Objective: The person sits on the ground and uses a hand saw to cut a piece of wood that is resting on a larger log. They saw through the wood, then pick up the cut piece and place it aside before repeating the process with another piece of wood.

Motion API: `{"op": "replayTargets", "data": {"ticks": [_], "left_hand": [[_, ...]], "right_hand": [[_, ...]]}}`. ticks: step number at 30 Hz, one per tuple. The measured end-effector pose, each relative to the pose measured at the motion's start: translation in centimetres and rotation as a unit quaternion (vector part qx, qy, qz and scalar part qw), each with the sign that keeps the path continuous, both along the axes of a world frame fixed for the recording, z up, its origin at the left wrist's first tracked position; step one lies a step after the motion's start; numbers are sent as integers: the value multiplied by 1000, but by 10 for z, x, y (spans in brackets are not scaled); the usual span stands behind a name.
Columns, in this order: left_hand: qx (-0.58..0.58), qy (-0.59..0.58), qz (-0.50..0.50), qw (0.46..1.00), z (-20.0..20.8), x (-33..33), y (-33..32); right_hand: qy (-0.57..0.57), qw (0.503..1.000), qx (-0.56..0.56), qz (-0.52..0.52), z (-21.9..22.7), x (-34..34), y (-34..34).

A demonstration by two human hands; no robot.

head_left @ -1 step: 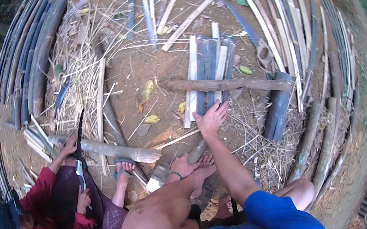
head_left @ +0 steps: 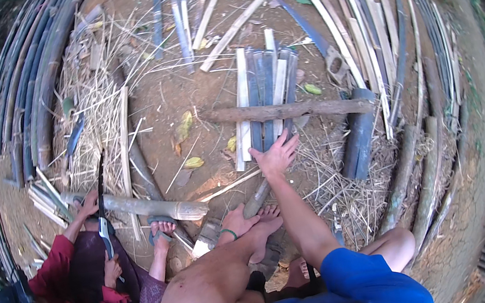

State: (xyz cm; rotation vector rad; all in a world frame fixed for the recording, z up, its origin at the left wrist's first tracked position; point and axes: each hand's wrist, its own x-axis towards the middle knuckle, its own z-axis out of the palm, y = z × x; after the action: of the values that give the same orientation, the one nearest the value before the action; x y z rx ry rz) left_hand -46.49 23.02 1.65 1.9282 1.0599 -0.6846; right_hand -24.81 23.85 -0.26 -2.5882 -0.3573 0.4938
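My right hand (head_left: 277, 155) reaches forward with its fingers spread, at the near ends of several split bamboo slats (head_left: 242, 92), pale and dark, lying side by side. It grips nothing; whether the fingertips touch the slats I cannot tell. A wooden branch (head_left: 287, 109) lies across the slats. Beside my foot, my left hand (head_left: 239, 222), with a green band on its wrist, is closed around a short, round, greyish wooden stick (head_left: 257, 198). Part of that grip is hidden.
At left, a person in red (head_left: 79, 288) holds a saw (head_left: 105, 229) beside a bamboo pole (head_left: 155, 206). A handsaw (head_left: 336, 65) lies right of the slats. Dark bamboo poles (head_left: 44, 75) line the far left; a bamboo section (head_left: 359, 145) stands under the branch's right end.
The whole view has shifted slightly, so the ground things sit further left. My right hand's fingers are spread a little wider. My left hand keeps its grip on the stick.
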Motion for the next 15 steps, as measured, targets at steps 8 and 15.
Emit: {"op": "replayTargets", "data": {"ticks": [8, 15], "left_hand": [[2, 4, 13, 1000, 10, 7, -2], [-74, -67, 33, 994, 10, 9, 9]], "right_hand": [[94, 995, -14, -28, -3, 22, 0], [214, 960, 132, 121, 46, 60, -49]]}}
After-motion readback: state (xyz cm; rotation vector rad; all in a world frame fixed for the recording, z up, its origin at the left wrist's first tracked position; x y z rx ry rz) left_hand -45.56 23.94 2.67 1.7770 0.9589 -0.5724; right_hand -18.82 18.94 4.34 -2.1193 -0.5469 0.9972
